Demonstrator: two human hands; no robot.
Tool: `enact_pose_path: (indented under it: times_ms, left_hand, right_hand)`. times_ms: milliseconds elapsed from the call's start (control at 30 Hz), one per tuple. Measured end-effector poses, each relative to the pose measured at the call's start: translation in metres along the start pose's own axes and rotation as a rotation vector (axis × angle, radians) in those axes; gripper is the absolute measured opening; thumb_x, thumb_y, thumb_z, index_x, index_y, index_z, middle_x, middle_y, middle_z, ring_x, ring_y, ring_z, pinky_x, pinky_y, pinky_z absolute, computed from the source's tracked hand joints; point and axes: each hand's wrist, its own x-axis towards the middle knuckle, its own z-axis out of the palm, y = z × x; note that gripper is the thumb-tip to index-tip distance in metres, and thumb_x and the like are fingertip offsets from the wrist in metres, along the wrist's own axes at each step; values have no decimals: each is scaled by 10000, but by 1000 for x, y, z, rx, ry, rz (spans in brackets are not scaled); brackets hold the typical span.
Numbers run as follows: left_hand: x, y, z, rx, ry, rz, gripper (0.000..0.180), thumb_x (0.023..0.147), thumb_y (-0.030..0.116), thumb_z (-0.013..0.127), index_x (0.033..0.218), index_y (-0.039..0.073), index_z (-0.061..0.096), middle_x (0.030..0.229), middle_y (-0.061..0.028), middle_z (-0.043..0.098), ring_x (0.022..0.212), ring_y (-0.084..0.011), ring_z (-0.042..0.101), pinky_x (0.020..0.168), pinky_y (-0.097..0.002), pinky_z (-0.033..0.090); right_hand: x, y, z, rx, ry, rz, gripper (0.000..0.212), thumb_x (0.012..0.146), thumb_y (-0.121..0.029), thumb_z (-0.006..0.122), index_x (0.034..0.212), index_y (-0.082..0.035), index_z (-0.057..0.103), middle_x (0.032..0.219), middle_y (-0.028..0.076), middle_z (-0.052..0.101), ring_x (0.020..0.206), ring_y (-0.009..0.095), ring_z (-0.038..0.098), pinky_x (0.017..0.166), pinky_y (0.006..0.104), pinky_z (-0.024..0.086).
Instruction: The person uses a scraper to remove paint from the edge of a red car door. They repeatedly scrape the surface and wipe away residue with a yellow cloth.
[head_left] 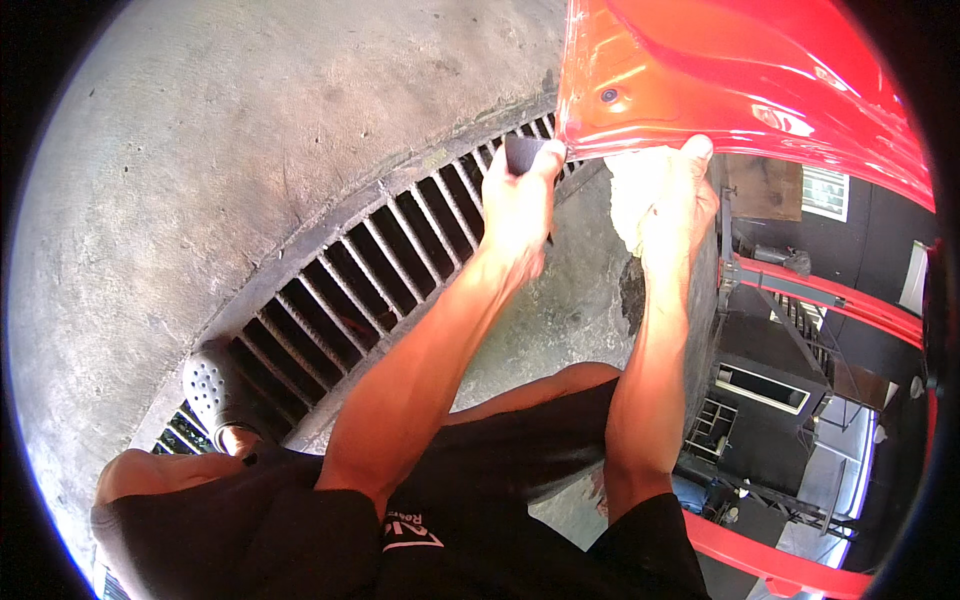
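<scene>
The red panel (720, 75) at my fingertips had a high gloss, smooth and streaked with bright reflections; whether it was metal or plastic I could not tell. Between my left fingers (549, 157), the dark pad (523, 155) looked flat and matt. In my right fingers (697, 151), the pale wad (635, 195) seemed soft and crumpled, cloth or paper, too washed out by glare to say. The concrete floor (240, 150) was dull, rough and stained, the grate (371, 277) coarse-barred metal. My perforated clog (207, 385) looked like matt plastic; my black shirt (290, 535) was lustreless cloth.
</scene>
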Motion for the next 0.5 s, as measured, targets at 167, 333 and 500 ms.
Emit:
enact_pose_path:
  times_ms: [167, 333, 500]
  left_hand:
    - [26, -7, -2, 40, -24, 148, 248, 982, 295, 744, 1082, 97, 633, 760, 31, 546, 529, -98, 437, 438, -321, 373]
    - [44, 21, -2, 30, -141, 32, 245, 1003, 264, 736, 1111, 62, 651, 938, -14, 670, 759, -115, 565, 702, -338, 491]
    - [19, 6, -13, 16, -274, -100, 412, 976, 522, 752, 1098, 159, 602, 766, 36, 525, 578, -96, 470, 497, -304, 403]
  right_hand:
    - [-1, -10, 8, -34, -12, 19, 718, 1091, -657, 423, 713, -68, 589, 534, 18, 519, 380, 103, 476, 336, 274, 328]
    - [6, -7, 6, -15, -28, 12, 722, 1085, -669, 427, 663, -98, 560, 525, 12, 510, 378, 105, 474, 344, 275, 321]
    - [2, -2, 5, -55, 7, -35, 721, 1081, -676, 436, 649, -110, 550, 514, 7, 506, 377, 108, 475, 352, 279, 331]
